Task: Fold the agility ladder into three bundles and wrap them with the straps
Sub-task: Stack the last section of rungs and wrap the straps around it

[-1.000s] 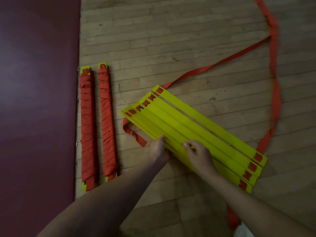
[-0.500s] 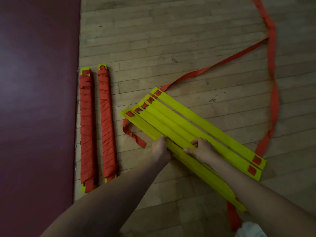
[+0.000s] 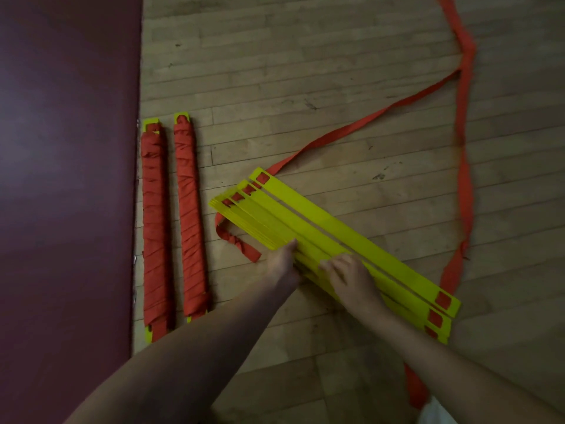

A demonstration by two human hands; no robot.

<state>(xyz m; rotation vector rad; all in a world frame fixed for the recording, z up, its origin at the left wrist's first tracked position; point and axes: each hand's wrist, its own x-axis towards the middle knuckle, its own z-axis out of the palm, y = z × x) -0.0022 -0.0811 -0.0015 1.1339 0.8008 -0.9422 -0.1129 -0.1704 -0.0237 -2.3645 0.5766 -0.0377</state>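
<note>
Both forearms reach fwd & down. My left hand (image 3: 282,263) sits at the near edge of the yellow rungs (image 3: 351,237), thumb against the stack. Its fingers are hidden, so can't tell if it grips. My right hand (image 3: 351,276) is on top, fingers curled onto a rung mid-stack. Rungs lie fanned diagonally on the wood floor (image 3: 305,71), w/ the orange strap (image 3: 464,179) looping off right. To their left lie a wrapped bundle (image 3: 189,215) & a second bundle (image 3: 154,224), side by side, next to a dark red mat (image 3: 61,179).
</note>
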